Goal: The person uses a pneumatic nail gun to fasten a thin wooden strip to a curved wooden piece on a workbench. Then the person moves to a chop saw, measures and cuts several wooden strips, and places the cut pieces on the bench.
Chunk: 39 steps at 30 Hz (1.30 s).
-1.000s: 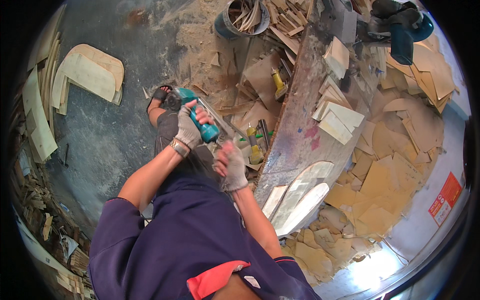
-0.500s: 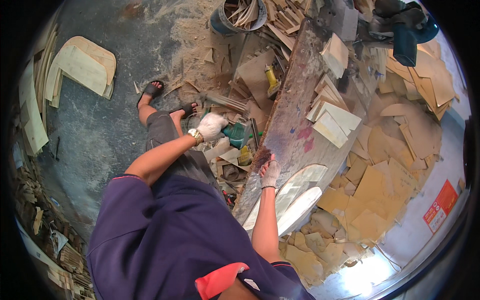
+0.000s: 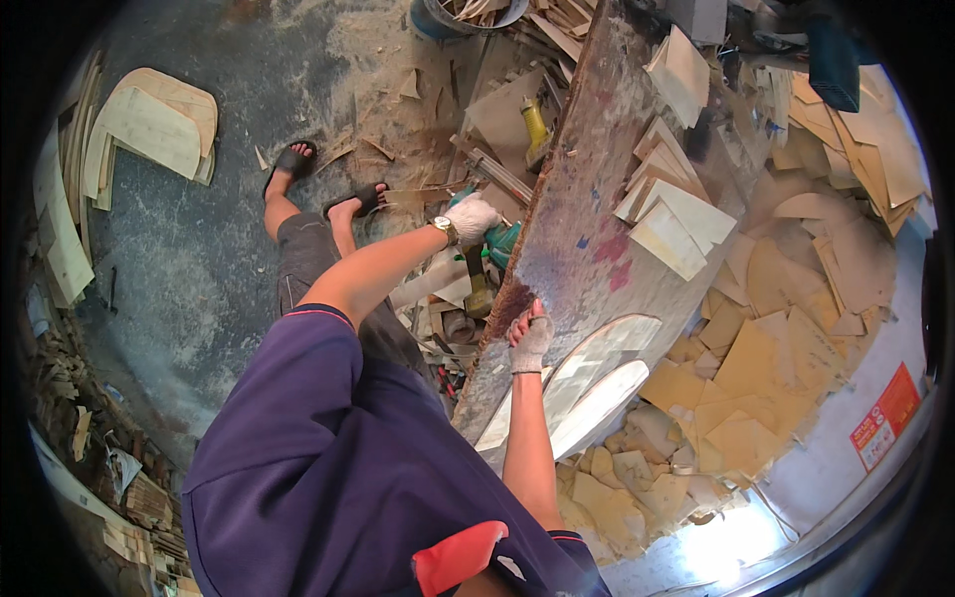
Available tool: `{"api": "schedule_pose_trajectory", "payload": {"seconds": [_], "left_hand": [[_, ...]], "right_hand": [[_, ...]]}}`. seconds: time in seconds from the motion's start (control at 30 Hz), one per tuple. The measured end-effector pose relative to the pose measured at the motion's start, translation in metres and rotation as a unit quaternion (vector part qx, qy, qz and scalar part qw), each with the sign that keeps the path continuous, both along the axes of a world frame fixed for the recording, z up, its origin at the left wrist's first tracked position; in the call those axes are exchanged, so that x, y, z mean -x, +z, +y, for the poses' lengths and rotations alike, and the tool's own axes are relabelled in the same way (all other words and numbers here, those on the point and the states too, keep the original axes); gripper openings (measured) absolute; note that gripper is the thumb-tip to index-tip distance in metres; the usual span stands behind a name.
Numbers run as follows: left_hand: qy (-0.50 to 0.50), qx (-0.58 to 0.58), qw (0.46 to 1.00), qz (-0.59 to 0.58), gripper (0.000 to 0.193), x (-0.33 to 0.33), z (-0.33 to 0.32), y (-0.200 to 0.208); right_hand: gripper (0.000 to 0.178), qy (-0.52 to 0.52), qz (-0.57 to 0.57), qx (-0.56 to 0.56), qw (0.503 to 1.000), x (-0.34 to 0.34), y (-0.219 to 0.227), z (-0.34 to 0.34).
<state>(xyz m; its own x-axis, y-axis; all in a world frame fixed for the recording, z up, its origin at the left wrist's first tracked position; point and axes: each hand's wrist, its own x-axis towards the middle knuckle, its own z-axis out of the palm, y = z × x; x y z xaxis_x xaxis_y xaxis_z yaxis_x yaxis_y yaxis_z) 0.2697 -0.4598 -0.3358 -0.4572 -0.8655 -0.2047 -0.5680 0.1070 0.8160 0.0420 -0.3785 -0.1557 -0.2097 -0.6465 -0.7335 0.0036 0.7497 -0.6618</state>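
My left hand (image 3: 472, 216), in a whitish work glove with a watch at the wrist, is closed on a green power tool (image 3: 503, 242) beside the bench edge. The tool's kind is partly hidden by the hand. My right hand (image 3: 531, 336), in a fingerless-looking glove, is curled over the near part of the wooden bench (image 3: 567, 259); what its fingers hold, if anything, is hidden. Next to that hand lie two pale rounded boards (image 3: 602, 398) on the bench. A yellow-handled tool (image 3: 535, 129) lies farther off among scraps, against the bench edge.
Flat wood pieces (image 3: 671, 234) lie on the bench. Tan offcuts (image 3: 746, 388) pile up along its right side. Beyond is a bucket of scraps (image 3: 468, 15). Curved panels (image 3: 154, 129) lean at the left, and another green power tool (image 3: 834, 65) sits at the far right.
My left hand has moved right and away from me, onto the green power tool. My right hand stays near the same spot, its fingers still curled. The view has shifted slightly.
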Motion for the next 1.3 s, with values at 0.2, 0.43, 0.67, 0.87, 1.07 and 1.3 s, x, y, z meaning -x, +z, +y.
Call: {"api": "schedule_pose_trajectory", "payload": {"seconds": [0.2,0.43,0.67,0.87,1.07,1.3], "left_hand": [[0.074,0.04,0.996,-0.019,0.042,0.015,0.0,-0.011],[0.233,0.097,0.967,-0.041,0.052,0.019,0.027,-0.026],[0.062,0.23,0.969,-0.074,0.053,0.025,0.108,-0.015],[0.043,-0.06,0.997,-0.011,0.043,0.081,0.103,-0.011],[-0.117,-0.01,0.993,-0.022,0.034,0.054,0.115,-0.005],[-0.068,-0.054,0.996,-0.019,0.051,-0.053,0.172,0.066]], "right_hand": [[0.04,-0.014,0.006,-0.011,1.0,-0.01,0.006,-0.003],[0.041,-0.001,0.034,0.009,0.999,-0.016,0.009,-0.001],[0.039,-0.017,0.053,0.023,0.998,-0.023,0.009,0.001],[0.038,-0.03,0.07,0.005,0.997,-0.028,0.01,-0.002],[0.035,-0.044,0.055,0.019,0.997,-0.028,0.008,-0.002],[0.027,-0.085,0.063,0.035,0.994,-0.036,0.008,0.003]]}}
